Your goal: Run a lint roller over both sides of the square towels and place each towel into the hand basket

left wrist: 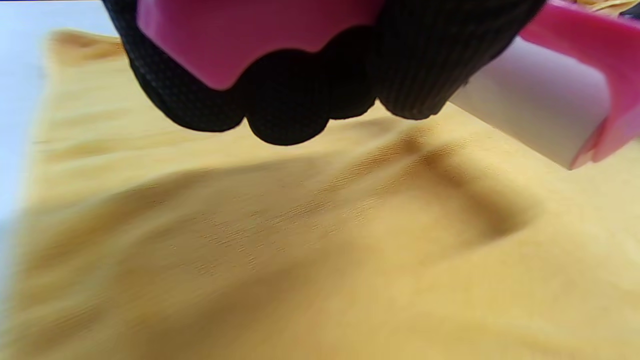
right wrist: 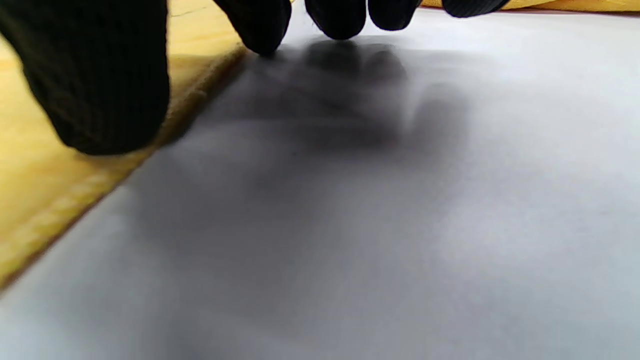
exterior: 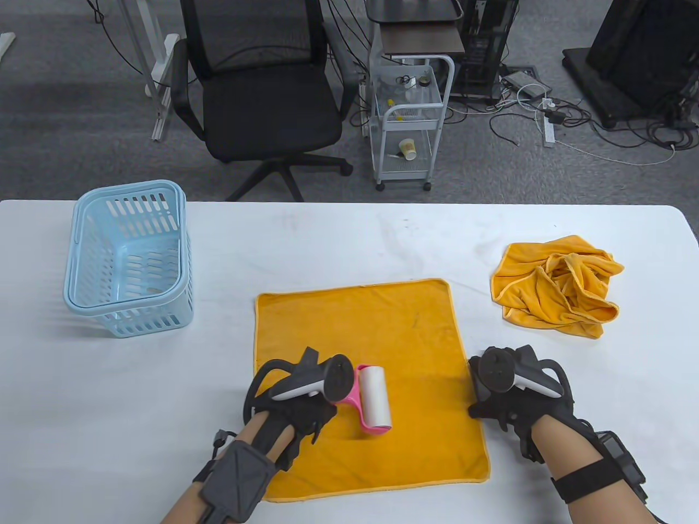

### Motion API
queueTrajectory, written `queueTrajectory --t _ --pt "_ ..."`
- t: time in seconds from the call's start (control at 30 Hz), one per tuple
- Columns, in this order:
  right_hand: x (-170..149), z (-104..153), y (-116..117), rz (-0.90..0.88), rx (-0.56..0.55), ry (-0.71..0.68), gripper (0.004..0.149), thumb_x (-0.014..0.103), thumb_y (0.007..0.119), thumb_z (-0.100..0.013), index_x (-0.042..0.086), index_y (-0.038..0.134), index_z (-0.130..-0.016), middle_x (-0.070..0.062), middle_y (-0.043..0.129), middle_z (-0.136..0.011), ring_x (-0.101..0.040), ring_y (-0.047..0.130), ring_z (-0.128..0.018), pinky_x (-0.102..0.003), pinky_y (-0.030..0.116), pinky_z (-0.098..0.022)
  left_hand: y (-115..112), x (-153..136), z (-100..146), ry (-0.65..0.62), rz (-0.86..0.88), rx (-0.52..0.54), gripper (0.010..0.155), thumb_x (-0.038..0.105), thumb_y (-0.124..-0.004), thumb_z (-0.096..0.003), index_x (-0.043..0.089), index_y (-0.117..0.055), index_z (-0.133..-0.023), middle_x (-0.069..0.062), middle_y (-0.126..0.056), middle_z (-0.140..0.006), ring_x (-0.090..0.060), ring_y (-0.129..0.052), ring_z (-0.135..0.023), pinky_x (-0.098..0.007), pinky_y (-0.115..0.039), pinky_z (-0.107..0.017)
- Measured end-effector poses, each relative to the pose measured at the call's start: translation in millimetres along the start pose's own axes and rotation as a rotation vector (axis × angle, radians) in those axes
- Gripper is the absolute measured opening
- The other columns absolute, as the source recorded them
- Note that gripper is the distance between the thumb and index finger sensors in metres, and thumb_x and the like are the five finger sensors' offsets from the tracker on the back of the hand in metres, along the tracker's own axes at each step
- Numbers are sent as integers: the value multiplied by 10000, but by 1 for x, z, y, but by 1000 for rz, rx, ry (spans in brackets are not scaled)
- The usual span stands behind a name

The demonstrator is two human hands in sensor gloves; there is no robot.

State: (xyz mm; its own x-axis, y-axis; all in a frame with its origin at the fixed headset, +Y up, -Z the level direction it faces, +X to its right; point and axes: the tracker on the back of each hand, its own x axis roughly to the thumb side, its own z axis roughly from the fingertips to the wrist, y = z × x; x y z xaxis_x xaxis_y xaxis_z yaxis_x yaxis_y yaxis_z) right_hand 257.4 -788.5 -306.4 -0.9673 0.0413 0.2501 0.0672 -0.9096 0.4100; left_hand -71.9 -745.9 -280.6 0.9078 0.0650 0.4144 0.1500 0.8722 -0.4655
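- Left hand [exterior: 295, 398], mine, at the near edge of the table [exterior: 349, 240]: fingers [left wrist: 280, 100] curled round the pink handle of the lint roller [exterior: 374, 401]; its white roll lies on the flat towel [exterior: 382, 327].
- Right hand [exterior: 508, 393], mine: fingers fairly straight, holding nothing; thumb on the flat towel's right hem, fingertips [right wrist: 340, 20] down on bare table just beside it, seemingly pinning the cloth.
- Flat towel: orange square, spread at the table's near middle.
- Step in hand, by my judgement: rolling the towel's upper face. Next calls for steady strokes across it while the hem stays pinned, then a flip for the other side.
- Crumpled towel [exterior: 554, 286]: orange, heaped toward the right edge, untreated by the look of it.
- Hand basket [exterior: 128, 256]: pale blue, toward the far left corner, nothing in it; path to it unobstructed.
- Beyond the far edge: office chair [exterior: 262, 93], white trolley [exterior: 409, 125], floor cables; none interfere.
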Motion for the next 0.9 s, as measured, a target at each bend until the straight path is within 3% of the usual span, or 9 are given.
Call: queueTrajectory --t 0.07,0.17,0.43,0.57,0.67,0.77,0.9 --pt "0 0 0 -1 0 0 936 591 882 -417 178 452 -1138 -227 379 -1161 -535 372 -1043 -723 457 -686 -5 4 -14 15 -15 -12 531 391 -844 -496 357 -585 -958 50 -842 -877 -246 -983 -698 -511 -854 -592" --pt "0 0 0 -3 0 0 937 593 881 -416 179 451 -1138 -228 382 -1160 -536 374 -1042 -723 458 -686 -11 -12 -18 81 -72 -49 481 377 -852 -494 386 -625 -917 59 -858 -858 -254 -982 -699 -525 -839 -605" --pt "-1 0 0 -6 0 0 936 591 884 -416 178 454 -1138 -228 383 -1160 -536 375 -1043 -723 458 -686 -12 -105 34 398 -327 -184 390 323 -864 -508 428 -695 -843 71 -865 -878 -266 -973 -753 -569 -788 -669" --pt "-1 0 0 -5 0 0 936 592 882 -416 177 455 -1138 -229 383 -1160 -535 377 -1043 -723 459 -685 -9 -129 47 422 -257 -192 412 318 -863 -518 434 -676 -866 70 -838 -899 -263 -951 -770 -608 -762 -672" --pt "-1 0 0 -3 -2 0 934 592 881 -417 177 455 -1137 -229 385 -1160 -534 379 -1042 -724 460 -684 3 -116 35 356 -138 -126 438 329 -858 -527 434 -637 -891 66 -819 -907 -258 -941 -772 -642 -765 -651" --pt "-1 0 0 -4 -3 1 933 593 880 -416 178 456 -1136 -227 384 -1160 -536 382 -1041 -722 461 -685 19 -77 7 221 1 -41 488 341 -846 -526 426 -585 -929 58 -806 -916 -263 -938 -767 -626 -791 -631" --pt "-1 0 1 -9 -2 2 933 592 880 -417 178 454 -1137 -226 382 -1160 -534 383 -1042 -722 462 -685 22 -25 -33 112 54 27 535 365 -831 -521 382 -535 -966 50 -791 -928 -252 -940 -768 -579 -818 -623"
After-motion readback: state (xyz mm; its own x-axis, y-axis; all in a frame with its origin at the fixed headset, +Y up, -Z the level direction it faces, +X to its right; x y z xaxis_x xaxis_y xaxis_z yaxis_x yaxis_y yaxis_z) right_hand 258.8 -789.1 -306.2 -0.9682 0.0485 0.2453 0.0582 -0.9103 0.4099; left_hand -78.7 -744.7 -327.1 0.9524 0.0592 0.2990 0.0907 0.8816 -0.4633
